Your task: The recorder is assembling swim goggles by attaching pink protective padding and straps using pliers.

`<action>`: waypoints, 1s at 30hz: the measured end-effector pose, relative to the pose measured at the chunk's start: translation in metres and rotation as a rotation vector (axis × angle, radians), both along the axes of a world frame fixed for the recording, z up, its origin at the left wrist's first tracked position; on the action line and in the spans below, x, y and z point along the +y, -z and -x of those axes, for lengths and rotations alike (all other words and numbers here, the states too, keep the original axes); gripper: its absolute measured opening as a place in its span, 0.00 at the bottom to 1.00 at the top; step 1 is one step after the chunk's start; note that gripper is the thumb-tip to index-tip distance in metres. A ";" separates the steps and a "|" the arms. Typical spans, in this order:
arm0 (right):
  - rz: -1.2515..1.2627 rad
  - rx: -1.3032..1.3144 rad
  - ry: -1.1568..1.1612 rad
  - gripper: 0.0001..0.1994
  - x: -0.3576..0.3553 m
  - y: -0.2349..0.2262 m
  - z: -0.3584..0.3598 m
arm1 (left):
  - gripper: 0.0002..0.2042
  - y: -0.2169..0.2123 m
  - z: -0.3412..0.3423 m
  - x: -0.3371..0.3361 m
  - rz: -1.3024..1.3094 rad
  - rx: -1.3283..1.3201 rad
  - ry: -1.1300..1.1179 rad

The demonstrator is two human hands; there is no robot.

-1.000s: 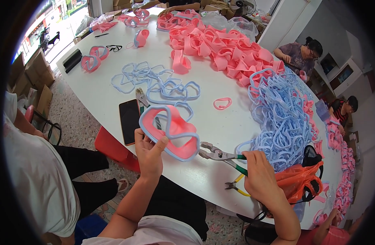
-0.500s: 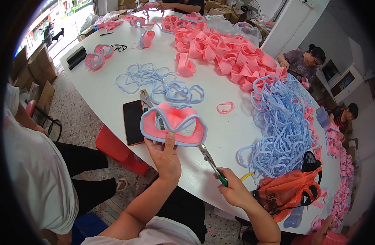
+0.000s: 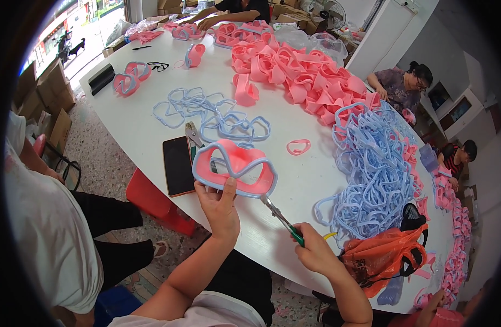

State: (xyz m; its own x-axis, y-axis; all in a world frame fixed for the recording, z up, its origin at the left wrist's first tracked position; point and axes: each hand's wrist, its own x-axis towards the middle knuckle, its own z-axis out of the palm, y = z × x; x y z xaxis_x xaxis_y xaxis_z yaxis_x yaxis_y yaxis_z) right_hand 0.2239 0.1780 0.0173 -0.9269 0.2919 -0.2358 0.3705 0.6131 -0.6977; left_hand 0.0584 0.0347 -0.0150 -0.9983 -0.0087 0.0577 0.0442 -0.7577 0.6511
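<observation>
My left hand (image 3: 217,208) is closed on a swim mask (image 3: 197,169), a pink soft skirt rimmed by a light blue frame, with the thumb on its lower middle. It is held tilted above the table's near edge. In my right hand (image 3: 314,250) is a pair of pliers (image 3: 286,222) with silver jaws and green grips. The jaws reach the mask's lower right rim; I cannot tell whether they pinch it. Behind the mask lie a dark phone (image 3: 177,166) and another metal-headed tool (image 3: 193,133), partly hidden.
Loose blue frames (image 3: 223,120) lie beyond the mask. A pink skirt heap (image 3: 294,71) and a blue frame heap (image 3: 375,169) fill the right side. An orange plastic bag (image 3: 384,253) sits near right. A pink ring (image 3: 298,147) lies mid-table. Several people are around the table.
The mask has turned slightly and shifted a little right in my left hand. The plier jaws have moved slightly left and down along its rim. The far co-worker's hands have lowered to the table.
</observation>
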 end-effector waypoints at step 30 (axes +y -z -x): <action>0.694 0.396 0.329 0.19 -0.008 0.006 0.042 | 0.17 -0.016 0.000 -0.020 0.524 0.284 0.689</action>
State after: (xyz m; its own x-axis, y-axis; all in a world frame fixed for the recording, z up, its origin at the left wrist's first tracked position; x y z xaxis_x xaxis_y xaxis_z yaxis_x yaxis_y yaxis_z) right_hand 0.1817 0.1695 0.0116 -0.8721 0.4696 -0.1374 0.1047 -0.0951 -0.9899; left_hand 0.0585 0.0144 0.0008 -0.7205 0.6811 0.1305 -0.0980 -0.2862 0.9531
